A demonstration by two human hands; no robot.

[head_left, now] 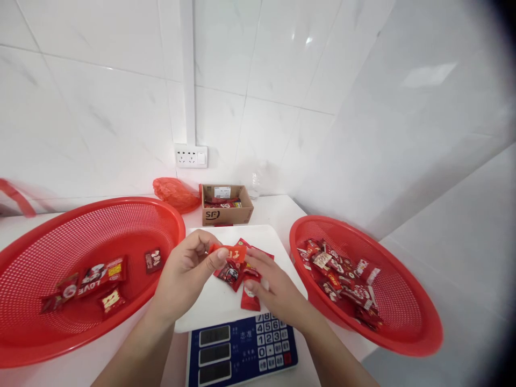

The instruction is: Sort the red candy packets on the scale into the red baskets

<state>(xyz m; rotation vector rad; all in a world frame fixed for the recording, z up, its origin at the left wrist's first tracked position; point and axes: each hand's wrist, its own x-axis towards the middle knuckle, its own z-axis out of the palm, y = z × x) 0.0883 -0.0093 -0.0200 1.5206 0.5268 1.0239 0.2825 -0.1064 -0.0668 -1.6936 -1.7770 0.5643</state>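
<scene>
On a white counter (274,205), the left hand (189,269) pinches a small orange-red glossy packet (237,253) with pale lettering, just above the white plastic pan (197,310) of a blue-fronted electronic scale (242,359). The right hand (279,287) is at its right end, over several red glossy packets (250,300) on the pan; whether it grips any, I cannot tell. Pinching one end probably leaves the lettering uncovered. Red oval mesh baskets stand left (100,219) and right (417,287), both holding similar packets (338,271), seemingly placed for easy reach.
</scene>
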